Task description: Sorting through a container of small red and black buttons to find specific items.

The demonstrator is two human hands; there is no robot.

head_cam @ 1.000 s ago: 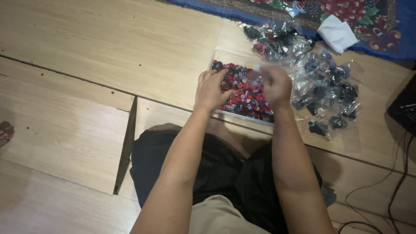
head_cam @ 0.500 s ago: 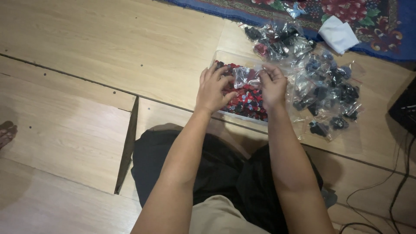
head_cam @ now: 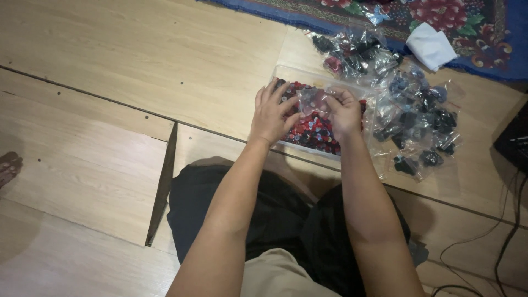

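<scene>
Both hands, left hand [head_cam: 273, 111] and right hand [head_cam: 344, 113], have drawn together mid-frame, fingers now pinching a small clear bag [head_cam: 311, 102] over the bead tray [head_cam: 314, 127].

1. The left hand [head_cam: 273, 114] and right hand [head_cam: 344, 111] pinch a small clear bag [head_cam: 312, 101] between them.
2. Under the hands sits a clear tray [head_cam: 308, 147] of red and dark small pieces, on the wooden floor [head_cam: 137, 60].
3. Filled clear packets [head_cam: 418, 124] lie piled just right of the tray.
4. A white cloth [head_cam: 430, 45] rests on the flowered rug [head_cam: 484, 33].
</scene>
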